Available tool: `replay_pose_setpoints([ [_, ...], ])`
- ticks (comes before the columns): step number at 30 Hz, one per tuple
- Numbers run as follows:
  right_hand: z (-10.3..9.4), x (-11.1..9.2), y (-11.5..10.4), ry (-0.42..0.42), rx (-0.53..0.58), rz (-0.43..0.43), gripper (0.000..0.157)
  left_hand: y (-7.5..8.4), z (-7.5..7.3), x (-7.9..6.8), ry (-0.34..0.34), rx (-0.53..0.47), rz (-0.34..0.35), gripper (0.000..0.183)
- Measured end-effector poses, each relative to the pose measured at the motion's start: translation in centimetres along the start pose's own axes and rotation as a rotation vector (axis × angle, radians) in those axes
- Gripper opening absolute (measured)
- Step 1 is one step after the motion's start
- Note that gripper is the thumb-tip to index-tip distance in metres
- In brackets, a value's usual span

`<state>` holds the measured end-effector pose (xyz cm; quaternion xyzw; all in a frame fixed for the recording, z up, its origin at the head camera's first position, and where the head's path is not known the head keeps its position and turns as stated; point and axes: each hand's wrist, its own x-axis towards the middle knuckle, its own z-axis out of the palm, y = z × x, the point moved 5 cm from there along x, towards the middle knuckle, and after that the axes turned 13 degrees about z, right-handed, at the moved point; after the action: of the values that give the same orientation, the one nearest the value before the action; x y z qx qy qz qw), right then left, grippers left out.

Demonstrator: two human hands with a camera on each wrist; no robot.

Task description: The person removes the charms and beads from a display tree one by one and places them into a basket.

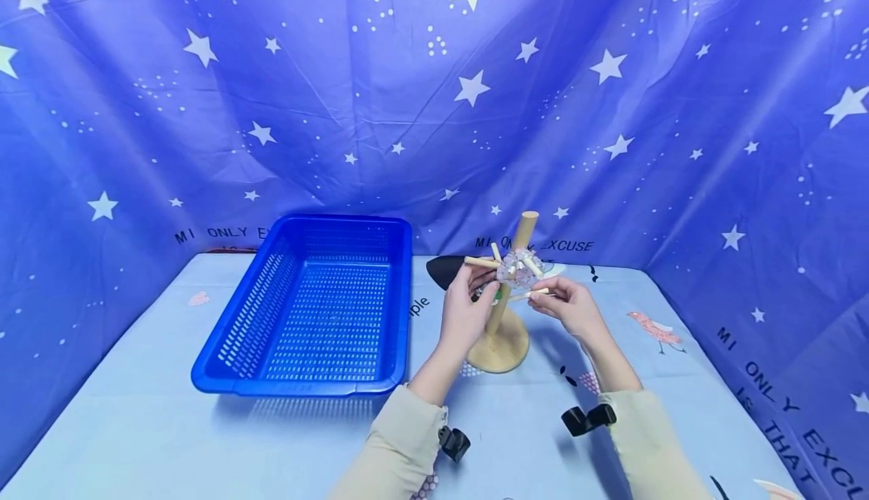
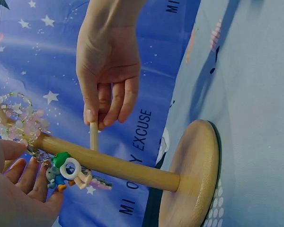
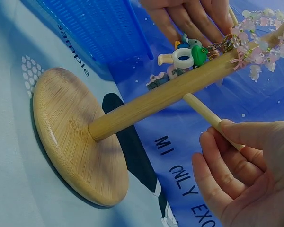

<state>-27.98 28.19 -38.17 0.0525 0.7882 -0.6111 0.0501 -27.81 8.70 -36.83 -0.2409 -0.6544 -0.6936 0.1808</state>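
Note:
A wooden stand (image 1: 498,345) has a round base, an upright post (image 3: 146,104) and several thin pegs. My right hand (image 1: 573,308) pinches a lower peg (image 3: 206,111) on the right side between thumb and fingers. On the left side, my left hand (image 1: 468,308) curls round another peg, mostly hidden by its fingers. Close beside those fingers hangs a keychain (image 2: 68,170) with small charms: a green one, a white ring and a blue-grey figure. Higher up, beaded bracelets (image 3: 260,42) of clear and pink beads hang around the post.
A blue perforated basket (image 1: 403,304) stands on the table left of the wooden stand. A pale blue printed cloth (image 1: 136,409) covers the table. Behind and at the sides hangs a blue star-patterned curtain (image 1: 407,108). Black wrist mounts (image 1: 453,443) sit at both sleeves.

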Motion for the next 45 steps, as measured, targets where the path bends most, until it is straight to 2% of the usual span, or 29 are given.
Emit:
replay_pose_setpoints([
  [6,0.1,0.1,0.1,-0.004,0.008,0.003,0.032,-0.7,-0.1,0.2,0.018,0.010,-0.018,0.023],
  [12,0.1,0.2,0.1,-0.005,0.014,0.004,0.032,-1.2,-0.4,0.2,0.035,0.032,-0.009,0.021],
  [28,0.2,0.1,0.2,0.004,0.001,0.005,0.033,-1.7,-0.6,0.2,0.058,0.054,-0.087,0.020],
  [34,0.1,0.0,0.2,0.000,0.006,-0.002,0.033,-1.8,-0.6,0.0,0.091,-0.022,-0.108,0.022],
  [36,0.1,0.0,0.2,-0.001,0.010,-0.003,0.033,-1.5,-0.6,0.0,0.103,-0.058,-0.114,0.023],
  [39,0.1,0.0,0.3,-0.002,0.014,0.000,0.033,-0.2,-0.9,0.0,0.112,-0.095,-0.119,0.023],
  [43,0.0,0.0,0.3,-0.001,0.013,0.001,0.032,1.8,-1.4,-0.2,0.136,-0.104,-0.109,0.022],
  [45,0.0,0.0,0.3,0.001,0.012,0.002,0.032,2.3,-1.5,-0.3,0.146,-0.095,-0.103,0.023],
])
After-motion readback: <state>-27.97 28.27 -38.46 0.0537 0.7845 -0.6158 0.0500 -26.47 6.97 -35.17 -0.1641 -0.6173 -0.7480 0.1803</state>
